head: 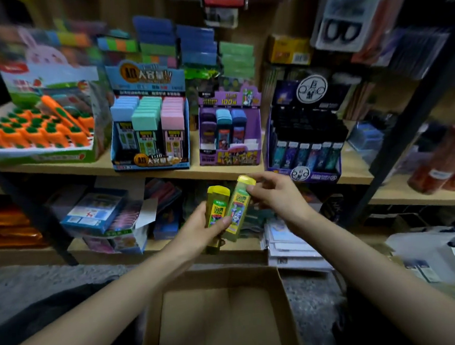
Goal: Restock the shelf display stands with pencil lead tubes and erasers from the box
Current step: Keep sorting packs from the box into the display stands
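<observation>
Mid-restock: L hand (198, 228) gripped yellow lead tubes (216, 209) over box (219, 317), R hand (275, 196) pinched one's cap; next prob. needs slotting it upright into purple stand (230, 156).

Both forearms (122, 298) were bare as far as could be seen, left hand (197, 227) and right hand (275, 196) likewise uncovered, fingers slender, dark fabric (43, 311), possibly the person's clothing, showed beside the left forearm

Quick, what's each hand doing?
Left hand: holding a yellow tube.
Right hand: pinching the top of the other tube.
</observation>
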### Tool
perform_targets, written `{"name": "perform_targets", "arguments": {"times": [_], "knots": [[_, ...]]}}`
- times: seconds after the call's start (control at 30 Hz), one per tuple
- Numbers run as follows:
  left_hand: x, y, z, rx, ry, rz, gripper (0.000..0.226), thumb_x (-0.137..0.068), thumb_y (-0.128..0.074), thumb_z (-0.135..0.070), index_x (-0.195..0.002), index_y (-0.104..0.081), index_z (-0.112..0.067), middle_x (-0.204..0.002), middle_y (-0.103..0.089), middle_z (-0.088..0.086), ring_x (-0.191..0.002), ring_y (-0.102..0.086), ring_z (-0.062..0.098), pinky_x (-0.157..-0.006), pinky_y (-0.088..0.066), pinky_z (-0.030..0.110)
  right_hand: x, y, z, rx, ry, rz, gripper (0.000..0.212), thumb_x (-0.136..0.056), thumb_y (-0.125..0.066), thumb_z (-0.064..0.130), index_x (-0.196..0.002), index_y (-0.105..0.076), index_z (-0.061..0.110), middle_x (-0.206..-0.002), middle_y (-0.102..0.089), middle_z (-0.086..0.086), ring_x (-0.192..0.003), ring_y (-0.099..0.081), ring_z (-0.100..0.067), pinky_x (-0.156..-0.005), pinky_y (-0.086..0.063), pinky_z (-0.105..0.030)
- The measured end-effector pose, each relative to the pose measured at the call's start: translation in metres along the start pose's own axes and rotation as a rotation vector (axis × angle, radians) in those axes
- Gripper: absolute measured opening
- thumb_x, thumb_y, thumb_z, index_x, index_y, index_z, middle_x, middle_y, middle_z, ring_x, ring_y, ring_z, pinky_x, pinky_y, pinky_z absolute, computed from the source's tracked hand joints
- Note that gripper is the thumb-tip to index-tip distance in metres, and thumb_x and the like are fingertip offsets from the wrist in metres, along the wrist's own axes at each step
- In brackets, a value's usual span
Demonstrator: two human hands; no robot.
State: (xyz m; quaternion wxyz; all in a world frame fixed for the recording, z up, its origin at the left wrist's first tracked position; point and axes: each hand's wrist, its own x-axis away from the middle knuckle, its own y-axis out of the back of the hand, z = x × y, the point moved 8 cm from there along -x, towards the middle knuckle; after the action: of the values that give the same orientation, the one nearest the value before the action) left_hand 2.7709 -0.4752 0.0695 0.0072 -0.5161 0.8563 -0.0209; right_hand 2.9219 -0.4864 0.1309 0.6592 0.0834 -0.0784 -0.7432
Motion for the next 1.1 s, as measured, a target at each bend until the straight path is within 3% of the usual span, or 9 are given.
{"name": "perform_targets", "arguments": {"times": [0.07,0.17,0.3,0.4,0.53,0.63,0.77,1.0,1.1], "knots": [[-0.012,0.005,-0.015,0.036,-0.029,-0.039,0.014,-0.094,-0.050,-0.017,-0.108,-0.051,-0.016,-0.090,-0.067,0.000,-0.068,-0.066,0.004,-0.053,-0.050,0.019,-0.016,0.009,0.018,-0.037,0.015,-0.032,0.018,-0.090,-0.058,0.002,-0.108,-0.059,0.003,-0.072,-0.058,-0.010,-0.056,-0.058,-0.011,-0.051,-0.049,-0.022],[-0.030,0.021,-0.031,0.125,-0.028,-0.130,0.012,-0.097,-0.043,-0.023,-0.104,-0.051,-0.016,-0.081,-0.062,0.004,-0.058,-0.062,0.006,-0.051,-0.051,0.021,-0.043,0.026,0.050,-0.006,0.096,-0.083,0.009,-0.090,-0.058,0.002,-0.092,-0.058,0.010,-0.070,-0.057,-0.010,-0.059,-0.059,-0.016,-0.056,-0.050,-0.028],[-0.049,0.051,-0.038,0.168,-0.024,-0.242,0.013,-0.097,-0.044,-0.026,-0.100,-0.055,-0.019,-0.070,-0.066,0.000,-0.056,-0.063,0.006,-0.051,-0.053,0.021,-0.075,0.055,0.094,0.209,0.258,-0.165,0.011,-0.088,-0.062,0.007,-0.097,-0.060,0.014,-0.075,-0.060,-0.002,-0.059,-0.060,-0.007,-0.050,-0.047,-0.018],[-0.062,0.062,-0.044,0.158,-0.042,-0.268,0.014,-0.094,-0.048,-0.028,-0.100,-0.057,-0.019,-0.069,-0.070,-0.002,-0.059,-0.064,0.006,-0.052,-0.054,0.021,-0.097,0.074,0.125,0.397,0.385,-0.227,0.016,-0.087,-0.063,0.010,-0.088,-0.056,0.024,-0.077,-0.061,0.006,-0.068,-0.061,-0.008,-0.062,-0.050,-0.025],[-0.073,0.057,-0.054,0.138,-0.071,-0.250,0.024,-0.085,-0.054,-0.038,-0.101,-0.059,-0.021,-0.078,-0.073,0.000,-0.064,-0.067,0.008,-0.054,-0.054,0.021,-0.122,0.087,0.147,0.673,0.479,-0.305,0.014,-0.086,-0.064,0.014,-0.089,-0.053,0.022,-0.080,-0.060,0.005,-0.078,-0.059,-0.017,-0.070,-0.047,-0.030],[-0.077,0.047,-0.051,0.127,-0.045,-0.248,0.028,-0.080,-0.055,-0.041,-0.100,-0.060,-0.021,-0.079,-0.074,-0.001,-0.065,-0.068,0.009,-0.054,-0.054,0.021,-0.143,0.085,0.144,0.790,0.479,-0.282,0.010,-0.086,-0.062,0.013,-0.091,-0.054,0.015,-0.087,-0.064,-0.002,-0.082,-0.059,-0.020,-0.071,-0.046,-0.031],[-0.083,0.035,-0.050,0.137,-0.029,-0.212,0.019,-0.089,-0.052,-0.033,-0.100,-0.059,-0.019,-0.077,-0.073,-0.001,-0.063,-0.067,0.008,-0.054,-0.054,0.021,-0.168,0.068,0.131,0.930,0.429,-0.158,0.016,-0.084,-0.065,0.010,-0.097,-0.059,0.003,-0.096,-0.067,-0.013,-0.090,-0.061,-0.028,-0.078,-0.048,-0.035],[-0.081,0.029,-0.050,0.129,-0.029,-0.146,0.031,-0.079,-0.055,-0.040,-0.102,-0.060,-0.020,-0.079,-0.072,0.000,-0.067,-0.066,0.011,-0.057,-0.053,0.022,-0.181,0.055,0.107,1.135,0.414,-0.091,0.022,-0.079,-0.069,0.014,-0.097,-0.058,0.008,-0.098,-0.066,-0.014,-0.093,-0.061,-0.034,-0.072,-0.049,-0.037],[-0.080,0.029,-0.049,0.114,-0.033,-0.141,0.032,-0.079,-0.056,-0.039,-0.104,-0.060,-0.019,-0.078,-0.072,0.001,-0.066,-0.066,0.012,-0.057,-0.052,0.023,-0.181,0.045,0.096,1.294,0.465,-0.081,0.019,-0.083,-0.063,0.016,-0.099,-0.053,0.015,-0.101,-0.064,-0.010,-0.094,-0.060,-0.035,-0.063,-0.040,-0.034]]}}
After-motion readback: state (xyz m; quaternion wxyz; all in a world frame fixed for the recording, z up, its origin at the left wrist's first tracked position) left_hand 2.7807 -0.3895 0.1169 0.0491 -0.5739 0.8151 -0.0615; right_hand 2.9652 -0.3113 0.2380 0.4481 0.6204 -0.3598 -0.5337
